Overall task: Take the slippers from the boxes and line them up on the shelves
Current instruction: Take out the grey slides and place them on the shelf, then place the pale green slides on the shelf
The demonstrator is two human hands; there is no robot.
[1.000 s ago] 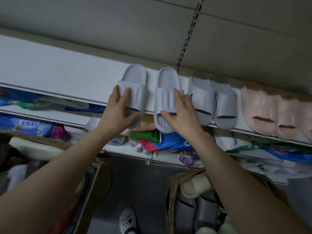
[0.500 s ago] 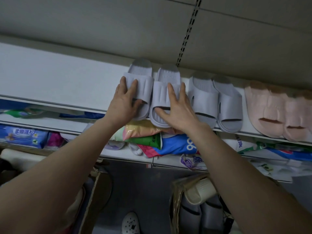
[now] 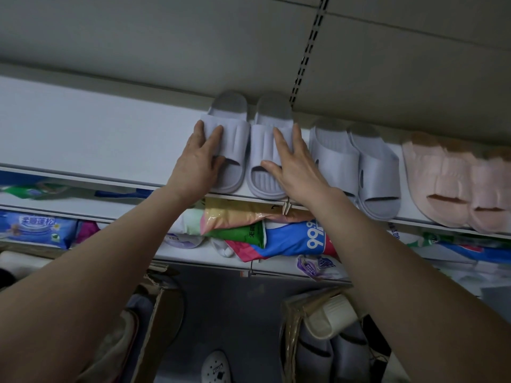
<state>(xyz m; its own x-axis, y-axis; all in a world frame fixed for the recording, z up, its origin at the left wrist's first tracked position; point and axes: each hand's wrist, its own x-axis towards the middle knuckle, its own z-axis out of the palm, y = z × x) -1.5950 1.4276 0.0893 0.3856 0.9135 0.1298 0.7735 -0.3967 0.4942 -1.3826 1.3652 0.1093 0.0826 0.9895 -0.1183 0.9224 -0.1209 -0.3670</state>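
Note:
Two pale lilac slippers lie side by side on the white top shelf (image 3: 83, 139), toes toward me. My left hand (image 3: 197, 164) rests flat on the strap of the left slipper (image 3: 233, 139), fingers straight. My right hand (image 3: 294, 164) presses the strap of the right slipper (image 3: 262, 150) with straight fingers and the thumb near its toe opening. Another lilac pair (image 3: 356, 161) lies just to the right, then pink slippers (image 3: 453, 183). A cardboard box (image 3: 290, 327) below holds more grey and cream slippers.
The shelf beneath is crammed with coloured packets (image 3: 276, 233) and tissue packs (image 3: 36, 225). A second open box (image 3: 154, 313) stands at lower left. A white perforated clog (image 3: 217, 367) is on the floor between the boxes. The top shelf's left stretch is bare.
Both hands have pushed the two lilac slippers further back onto the shelf and closer together; their toes no longer hang far over the front edge.

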